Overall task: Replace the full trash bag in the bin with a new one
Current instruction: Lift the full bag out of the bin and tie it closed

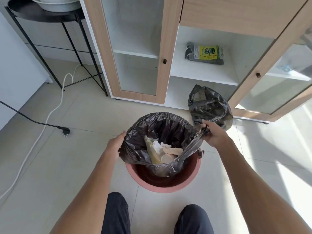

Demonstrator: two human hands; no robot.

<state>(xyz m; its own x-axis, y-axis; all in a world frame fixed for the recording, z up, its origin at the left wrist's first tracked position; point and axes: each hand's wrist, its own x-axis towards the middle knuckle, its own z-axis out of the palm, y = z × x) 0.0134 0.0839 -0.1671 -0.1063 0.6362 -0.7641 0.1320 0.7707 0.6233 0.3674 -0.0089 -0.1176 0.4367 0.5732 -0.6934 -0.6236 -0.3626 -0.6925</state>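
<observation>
A pink round bin (157, 187) stands on the tiled floor in front of my knees. A black trash bag (166, 125) with paper and wrappers inside is lifted partly out of it, its mouth held wide. My left hand (116, 144) grips the bag's left rim. My right hand (215, 135) pinches the right rim, pulled up and outward. A pack of new trash bags (205, 53) with a yellow label lies on the shelf of the open cabinet.
A second black bag (209, 105), filled and bunched, sits on the floor behind the bin by the cabinet. An open cabinet door (270, 81) juts out at right. A black side table (50, 19) stands at left. A black plug (65, 130) and a white cable (50, 114) lie on the floor.
</observation>
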